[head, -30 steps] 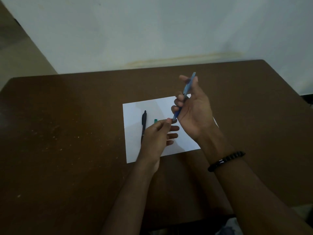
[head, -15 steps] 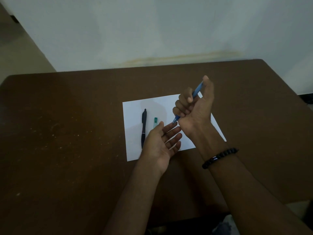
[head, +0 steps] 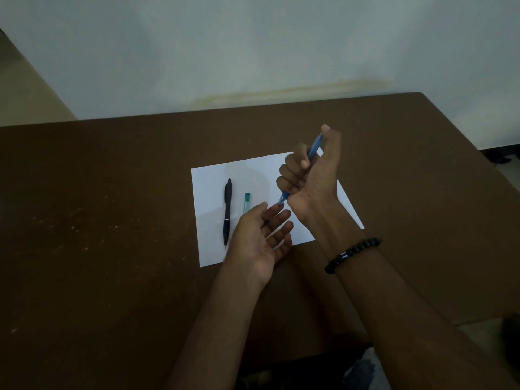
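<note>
Grips the blue pen (head: 314, 147) in the right hand (head: 312, 178), fingers curled round its slim plastic barrel, tip aimed down just above the left hand (head: 261, 237), held palm-up, fingers spread. Could jab or ink those fingers if pushed lower. Beyond, on smooth white paper (head: 211, 187) over a scuffed brown table (head: 112, 220): black pen (head: 227, 212), small green tube (head: 247, 202).

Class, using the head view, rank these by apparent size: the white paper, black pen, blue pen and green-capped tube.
1. white paper
2. black pen and blue pen: unranked, since the right hand hides part of the blue pen and holds it nearer the camera
3. green-capped tube
</note>
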